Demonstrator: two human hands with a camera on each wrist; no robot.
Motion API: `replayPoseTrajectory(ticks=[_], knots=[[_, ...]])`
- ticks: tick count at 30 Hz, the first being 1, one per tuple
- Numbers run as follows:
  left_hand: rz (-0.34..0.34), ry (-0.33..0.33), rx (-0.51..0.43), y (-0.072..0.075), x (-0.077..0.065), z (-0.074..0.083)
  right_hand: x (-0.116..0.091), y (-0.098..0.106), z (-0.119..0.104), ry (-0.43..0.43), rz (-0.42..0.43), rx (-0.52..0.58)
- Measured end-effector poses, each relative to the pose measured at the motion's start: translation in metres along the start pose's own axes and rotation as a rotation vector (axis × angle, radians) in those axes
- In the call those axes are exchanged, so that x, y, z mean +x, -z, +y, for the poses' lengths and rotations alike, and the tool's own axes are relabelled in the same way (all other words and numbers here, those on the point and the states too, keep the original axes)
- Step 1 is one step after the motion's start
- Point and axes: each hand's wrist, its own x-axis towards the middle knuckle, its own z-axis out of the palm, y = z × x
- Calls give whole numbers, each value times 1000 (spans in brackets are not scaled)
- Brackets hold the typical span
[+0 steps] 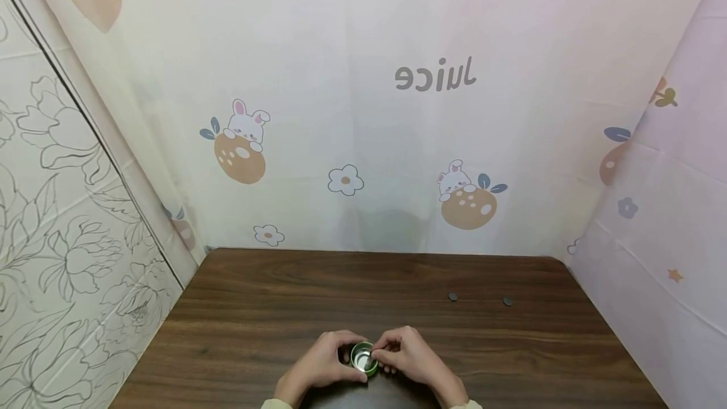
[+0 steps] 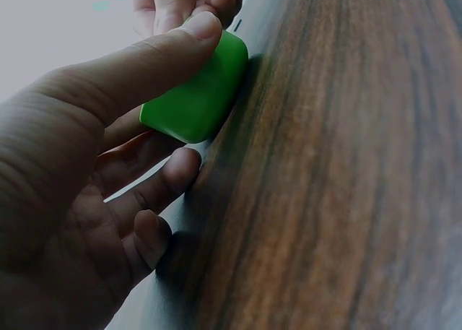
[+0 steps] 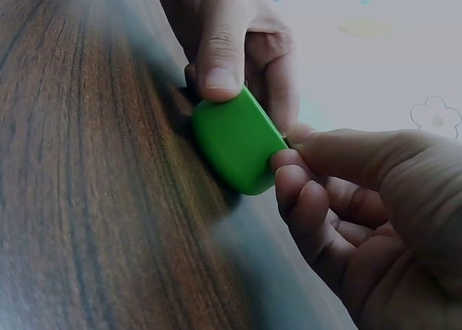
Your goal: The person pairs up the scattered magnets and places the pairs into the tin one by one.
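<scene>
A small round green cup (image 1: 363,368) with a shiny, pale inside stands at the table's front middle, its smooth green side (image 2: 206,92) showing in the left wrist view. My left hand (image 1: 331,358) grips it from the left, thumb on the near side and fingers round the far side. From the right, my right hand (image 1: 410,355) reaches over the rim with thumb and forefinger pinched together. At those fingertips a small dark thing shows just inside the cup, mostly hidden. In the right wrist view the fingertips (image 3: 289,157) are right at the rim of the cup (image 3: 234,146).
Two small dark round discs (image 1: 452,297) lie apart on the brown wood-grain table (image 1: 272,295), toward the back right. A pale printed curtain (image 1: 352,112) hangs behind the table's back edge, with more fabric along both sides.
</scene>
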Motion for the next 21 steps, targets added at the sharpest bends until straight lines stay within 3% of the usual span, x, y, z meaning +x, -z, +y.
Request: replayPoseTrajectory(ticks=[21], knots=[[-4, 19, -18, 1, -2, 0, -4, 7, 2, 37, 10, -27]])
